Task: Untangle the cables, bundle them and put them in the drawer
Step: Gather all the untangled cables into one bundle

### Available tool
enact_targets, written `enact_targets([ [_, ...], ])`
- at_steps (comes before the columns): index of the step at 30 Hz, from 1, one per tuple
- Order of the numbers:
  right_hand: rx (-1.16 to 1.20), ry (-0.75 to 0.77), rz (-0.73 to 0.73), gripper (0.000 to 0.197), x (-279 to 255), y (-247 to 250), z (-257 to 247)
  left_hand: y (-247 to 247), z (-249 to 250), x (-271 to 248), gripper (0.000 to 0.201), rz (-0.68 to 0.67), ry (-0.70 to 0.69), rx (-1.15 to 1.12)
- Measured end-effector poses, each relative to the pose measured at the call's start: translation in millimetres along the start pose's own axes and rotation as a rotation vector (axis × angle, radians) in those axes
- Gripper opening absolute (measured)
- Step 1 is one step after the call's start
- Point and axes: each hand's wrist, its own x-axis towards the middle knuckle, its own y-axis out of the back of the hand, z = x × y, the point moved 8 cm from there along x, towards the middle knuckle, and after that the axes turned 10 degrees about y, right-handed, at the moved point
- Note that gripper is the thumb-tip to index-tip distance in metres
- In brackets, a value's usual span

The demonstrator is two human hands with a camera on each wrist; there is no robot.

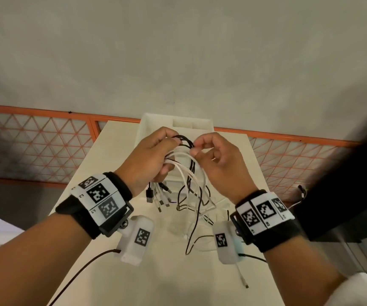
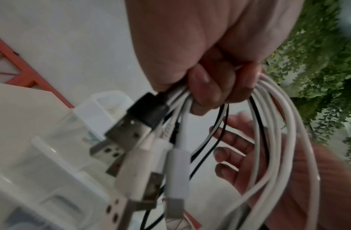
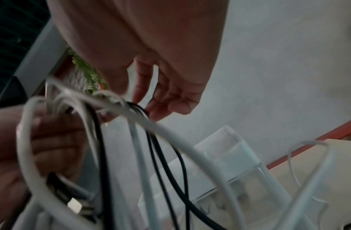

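A bunch of white and black cables [image 1: 187,171] hangs in the air above the table. My left hand [image 1: 153,155] grips the gathered cables [image 2: 273,140], and their USB plugs [image 2: 131,140] stick out below its fist. My right hand [image 1: 206,151] pinches the top of the black loops [image 3: 139,107] between thumb and fingertips, close beside the left hand. Loose ends trail down onto the table [image 1: 195,235]. The white plastic drawer unit [image 1: 178,124] stands just behind the hands, and its front [image 3: 229,155] shows in the right wrist view.
The narrow cream table [image 1: 116,151] reaches back to an orange lattice railing [image 1: 45,140]. One white cable end [image 1: 243,277] lies near the front right of the table. A dark object [image 1: 343,206] stands at the right.
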Motion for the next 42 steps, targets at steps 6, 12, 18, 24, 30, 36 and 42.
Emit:
enact_targets([
  [6,-0.181,0.11,0.138,0.008,2.7,5.4,1.6,-0.1,-12.4,-4.9,0.018,-0.036,0.081,0.085],
  [12,-0.185,0.131,0.254,0.012,0.7,28.4,-6.3,20.5,-32.5,5.7,0.02,0.112,0.226,-0.08],
  [18,-0.359,-0.26,-0.446,0.009,-62.1,-11.3,77.3,49.1,-6.3,8.6,0.019,0.185,0.065,-0.262],
  [24,-0.509,-0.564,-0.469,0.07,-88.0,4.7,148.3,38.7,5.6,5.9,0.02,0.137,-0.034,-0.26],
  [30,-0.49,-0.684,-0.366,0.109,-85.8,26.1,155.7,51.5,16.7,3.9,0.016,0.19,-0.098,-0.403],
  [36,-0.24,-0.407,-0.513,0.112,-69.3,-7.2,94.1,32.8,4.8,3.0,0.022,0.152,-0.009,-0.123],
  [42,0.095,0.009,-0.362,0.111,-25.2,-29.5,-9.3,3.9,5.7,-1.5,0.023,0.072,-0.041,0.068],
])
